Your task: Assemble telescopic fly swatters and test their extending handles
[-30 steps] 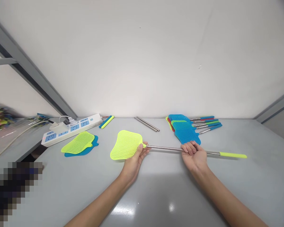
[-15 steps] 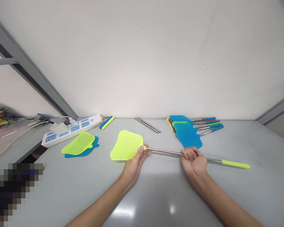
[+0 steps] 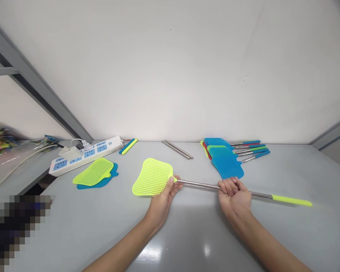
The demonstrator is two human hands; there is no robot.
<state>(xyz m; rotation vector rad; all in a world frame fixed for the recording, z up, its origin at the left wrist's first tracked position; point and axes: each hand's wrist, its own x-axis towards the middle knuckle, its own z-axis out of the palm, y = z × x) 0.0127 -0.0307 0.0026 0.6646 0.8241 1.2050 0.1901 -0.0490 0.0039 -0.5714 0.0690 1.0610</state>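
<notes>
A telescopic fly swatter [image 3: 153, 176] with a yellow-green perforated head, a metal rod and a yellow-green grip lies across both hands, just above the table. My left hand [image 3: 162, 202] pinches it at the neck, where the head meets the rod. Around the middle of the rod, my right hand [image 3: 234, 193] is closed in a fist, hiding the part of the metal under its fingers. The grip [image 3: 291, 200] sticks out to the right of that fist.
Several swatters [image 3: 228, 162] lie in a pile at the back right. Two metal rods [image 3: 177, 149] rest near the wall. Further left are two loose grips [image 3: 129, 146], a power strip [image 3: 86, 156] with plugs, and two swatter heads [image 3: 93, 172], yellow-green over blue.
The swatter's grip end has moved right, away from my right hand, and more metal rod shows beyond the fist. Both hands have shifted only slightly right and down.
</notes>
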